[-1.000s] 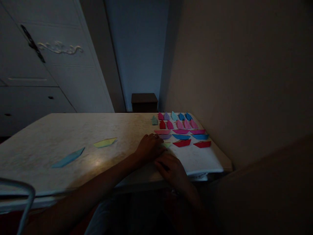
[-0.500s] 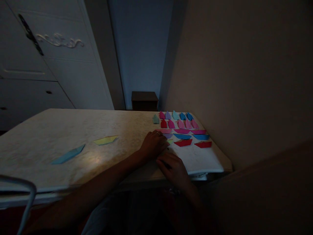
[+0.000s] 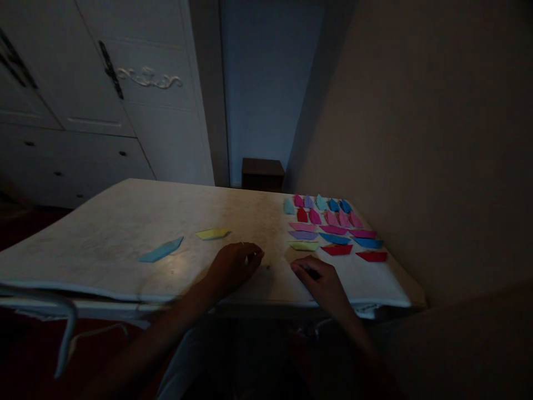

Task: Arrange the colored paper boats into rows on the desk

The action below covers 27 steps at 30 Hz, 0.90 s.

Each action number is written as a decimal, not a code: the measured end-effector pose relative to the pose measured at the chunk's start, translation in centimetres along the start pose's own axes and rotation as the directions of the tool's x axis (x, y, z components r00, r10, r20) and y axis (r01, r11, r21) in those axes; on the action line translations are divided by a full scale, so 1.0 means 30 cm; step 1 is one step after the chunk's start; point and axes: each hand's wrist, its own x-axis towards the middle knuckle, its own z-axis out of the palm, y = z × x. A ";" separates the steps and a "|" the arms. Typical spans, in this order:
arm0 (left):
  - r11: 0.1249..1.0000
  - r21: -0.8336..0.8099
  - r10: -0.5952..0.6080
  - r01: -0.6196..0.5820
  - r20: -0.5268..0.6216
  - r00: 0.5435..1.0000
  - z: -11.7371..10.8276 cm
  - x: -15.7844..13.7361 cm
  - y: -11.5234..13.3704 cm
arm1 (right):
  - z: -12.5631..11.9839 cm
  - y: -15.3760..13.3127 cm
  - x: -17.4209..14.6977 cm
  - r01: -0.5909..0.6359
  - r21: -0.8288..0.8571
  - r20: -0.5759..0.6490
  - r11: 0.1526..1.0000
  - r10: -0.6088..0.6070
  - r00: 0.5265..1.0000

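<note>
Head view: the left hand [image 3: 234, 265] hovers over or rests on the pale, marbled bench [image 3: 179, 205] near its front edge, its grip narrow with fingers curled towards the thumb; whether anything is pinched there, I cannot tell. The right hand [image 3: 320, 279], well apart from it, has its fingertips drawn together in a narrow grip too, and again its contents cannot be made out.

Just beyond the right hand lies a pale green, boat-shaped folded-paper piece [image 3: 303, 245], at the left end of the front row. Two red paper boats [image 3: 337, 250] continue that row to the right. Behind stand rows of pink, magenta, lavender and blue paper boats [image 3: 334, 239], then smaller pointed paper pieces [image 3: 315, 216] in mixed colours. Beyond the left hand lies a yellow paper boat [image 3: 212, 234]; farther left, a light-blue elongated paper boat [image 3: 161, 250].
</note>
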 end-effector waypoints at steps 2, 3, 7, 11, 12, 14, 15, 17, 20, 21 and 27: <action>0.999 -0.047 -0.020 0.018 -0.042 0.999 -0.017 -0.044 -0.034 | 0.026 -0.019 0.025 -0.002 0.009 -0.016 1.000 0.003 1.000; 0.997 -0.079 -0.025 0.020 -0.060 0.998 -0.024 -0.063 -0.049 | 0.042 -0.032 0.041 0.009 0.007 -0.014 1.000 -0.008 1.000; 0.970 -0.238 -0.081 0.052 -0.112 0.990 -0.044 -0.122 -0.093 | 0.133 -0.106 0.124 0.097 -0.036 0.064 0.995 -0.095 0.993; 0.864 -0.481 -0.252 0.152 -0.149 0.956 -0.061 -0.149 -0.115 | 0.248 -0.179 0.238 0.214 -0.109 0.191 0.971 -0.191 0.963; 0.828 -0.536 -0.285 0.163 -0.153 0.946 -0.063 -0.152 -0.119 | 0.279 -0.191 0.268 0.244 -0.129 0.224 0.961 -0.212 0.951; 0.772 -0.614 -0.327 0.163 -0.165 0.931 -0.066 -0.154 -0.126 | 0.337 -0.209 0.324 0.288 -0.181 0.284 0.940 -0.230 0.931; 0.755 -0.637 -0.336 0.159 -0.167 0.927 -0.066 -0.155 -0.129 | 0.364 -0.215 0.348 0.310 -0.212 0.321 0.927 -0.233 0.918; 0.742 -0.654 -0.341 0.150 -0.175 0.924 -0.064 -0.156 -0.133 | 0.410 -0.224 0.388 0.360 -0.267 0.405 0.894 -0.235 0.884; 0.751 -0.642 -0.346 0.154 -0.185 0.920 -0.063 -0.156 -0.133 | 0.454 -0.231 0.424 0.426 -0.323 0.504 0.845 -0.227 0.834; 0.754 -0.638 -0.352 0.158 -0.189 0.917 -0.063 -0.156 -0.131 | 0.463 -0.232 0.431 0.441 -0.342 0.525 0.830 -0.220 0.822; 0.770 -0.614 -0.369 0.174 -0.207 0.906 -0.065 -0.155 -0.118 | 0.461 -0.226 0.434 0.477 -0.404 0.555 0.781 -0.205 0.806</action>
